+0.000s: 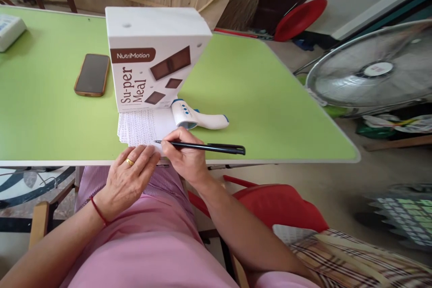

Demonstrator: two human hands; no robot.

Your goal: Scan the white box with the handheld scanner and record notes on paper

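A black pen (pixel 209 146) is pinched in my right hand (pixel 187 155), its tip at the paper's surface. Small handwriting fills the left part of the white paper (pixel 138 127); its right part is blank. My left hand (pixel 133 168), with a ring and a red wrist cord, lies flat over the paper's near edge, fingers stretched out. Just beyond my right hand, a white and blue infrared thermometer (pixel 199 117) rests on its side, touching the paper. Behind the paper stands a white box (pixel 155 63) printed "NutriMotion Su-per Meal", which covers the paper's far end.
A phone (pixel 92 74) in a brown case lies left of the box on the green table (pixel 50 121). At the far left is a white device (pixel 10 31). A fan (pixel 374 69) stands beyond the table's right edge, and a red chair (pixel 280 207) is at my right.
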